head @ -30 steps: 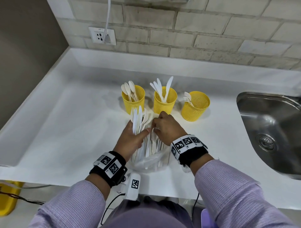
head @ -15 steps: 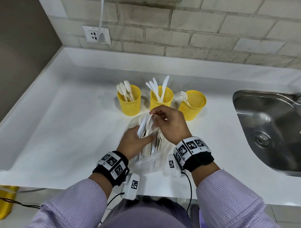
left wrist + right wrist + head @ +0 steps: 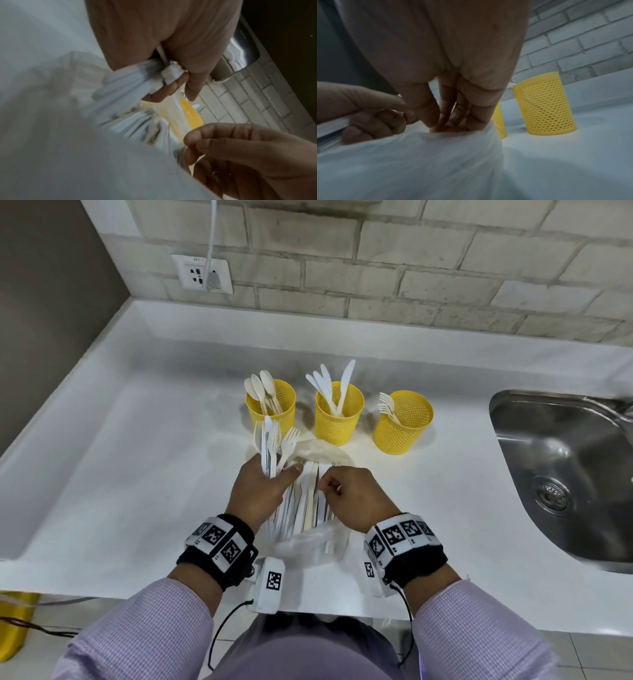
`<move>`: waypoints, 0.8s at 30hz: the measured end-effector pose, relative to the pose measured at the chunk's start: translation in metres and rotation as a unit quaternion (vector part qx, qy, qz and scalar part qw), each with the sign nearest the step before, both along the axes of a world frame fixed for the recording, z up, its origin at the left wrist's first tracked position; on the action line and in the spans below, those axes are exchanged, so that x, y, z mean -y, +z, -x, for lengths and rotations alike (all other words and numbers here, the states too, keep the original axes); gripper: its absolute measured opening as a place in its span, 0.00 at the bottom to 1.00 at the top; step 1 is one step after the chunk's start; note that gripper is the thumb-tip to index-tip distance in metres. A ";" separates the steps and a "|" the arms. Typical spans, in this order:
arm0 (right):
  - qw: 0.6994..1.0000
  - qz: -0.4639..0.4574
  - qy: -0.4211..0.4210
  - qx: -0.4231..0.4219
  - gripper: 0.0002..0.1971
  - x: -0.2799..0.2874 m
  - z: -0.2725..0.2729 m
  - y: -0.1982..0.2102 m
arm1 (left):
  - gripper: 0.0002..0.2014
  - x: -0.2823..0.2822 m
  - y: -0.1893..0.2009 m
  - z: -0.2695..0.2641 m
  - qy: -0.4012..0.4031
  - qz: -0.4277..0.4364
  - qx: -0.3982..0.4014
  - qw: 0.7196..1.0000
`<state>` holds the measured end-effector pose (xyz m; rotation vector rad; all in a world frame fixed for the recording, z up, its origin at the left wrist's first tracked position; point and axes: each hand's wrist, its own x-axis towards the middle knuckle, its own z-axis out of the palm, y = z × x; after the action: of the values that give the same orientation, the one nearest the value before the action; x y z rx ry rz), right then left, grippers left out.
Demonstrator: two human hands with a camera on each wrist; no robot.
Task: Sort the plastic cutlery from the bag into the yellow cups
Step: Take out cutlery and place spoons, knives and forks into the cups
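Note:
Three yellow mesh cups stand in a row: the left cup [image 3: 272, 409] holds spoons, the middle cup [image 3: 339, 414] knives, the right cup [image 3: 403, 424] forks. In front of them lies a clear bag [image 3: 310, 542] with several white pieces inside. My left hand [image 3: 272, 477] grips an upright bundle of white cutlery [image 3: 274, 445], a fork on its right side. My right hand [image 3: 329, 486] sits beside it, fingers curled down into the bag's mouth, pinching at a piece there. In the right wrist view the fingertips [image 3: 447, 121] are buried in the bag [image 3: 419, 155], so what they hold is hidden.
A steel sink [image 3: 565, 467] is sunk into the white counter [image 3: 137, 474] at the right. A brick wall with a socket [image 3: 202, 273] and plugged cable runs behind the cups. The counter's front edge lies just under my wrists.
My right hand has come down from the top of the bundle to the bag's mouth. My left hand has tilted the bundle upright, with a fork now showing.

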<state>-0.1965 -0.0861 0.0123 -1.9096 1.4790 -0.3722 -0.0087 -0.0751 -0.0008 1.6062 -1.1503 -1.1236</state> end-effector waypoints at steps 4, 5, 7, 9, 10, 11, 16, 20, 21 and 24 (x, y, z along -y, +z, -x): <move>0.998 -0.018 -0.020 -0.063 0.15 0.002 -0.013 -0.004 | 0.12 0.002 -0.002 -0.007 0.010 -0.024 0.064 0.998; 0.997 -0.032 -0.035 -0.069 0.19 0.004 -0.018 -0.005 | 0.12 0.001 -0.001 -0.007 0.013 -0.024 0.072 0.997; 0.992 -0.069 -0.063 -0.083 0.25 0.004 -0.030 -0.004 | 0.12 -0.001 0.001 -0.007 0.024 -0.027 0.068 0.997; 0.989 -0.092 -0.074 -0.088 0.25 0.001 -0.041 -0.002 | 0.11 -0.003 0.004 -0.006 0.033 -0.031 0.044 0.998; 0.989 -0.092 -0.069 -0.093 0.24 -0.001 -0.046 -0.001 | 0.11 -0.004 0.005 -0.005 0.037 -0.033 0.024 0.998; 0.989 -0.088 -0.064 -0.103 0.23 -0.003 -0.051 0.000 | 0.10 -0.005 0.007 -0.004 0.040 -0.036 0.000 0.999; 0.986 -0.073 -0.056 -0.141 0.12 -0.005 -0.065 -0.005 | 0.02 -0.009 0.010 -0.003 0.033 -0.057 -0.058 0.996; 0.986 -0.113 -0.076 -0.092 0.13 0.000 -0.054 -0.012 | 0.02 -0.011 0.007 -0.007 0.038 -0.059 -0.060 0.996; 0.987 -0.119 -0.080 -0.078 0.14 0.000 -0.051 -0.014 | 0.01 -0.012 0.006 -0.007 0.040 -0.061 -0.060 0.996; 0.992 -0.104 -0.063 -0.034 0.16 -0.003 -0.046 -0.018 | 0.01 -0.014 0.002 -0.009 0.041 -0.068 -0.057 0.995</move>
<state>-0.1508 -0.0835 -0.0062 -1.6842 1.6219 -0.2029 0.0002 -0.0612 0.0009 1.6539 -0.9441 -1.2450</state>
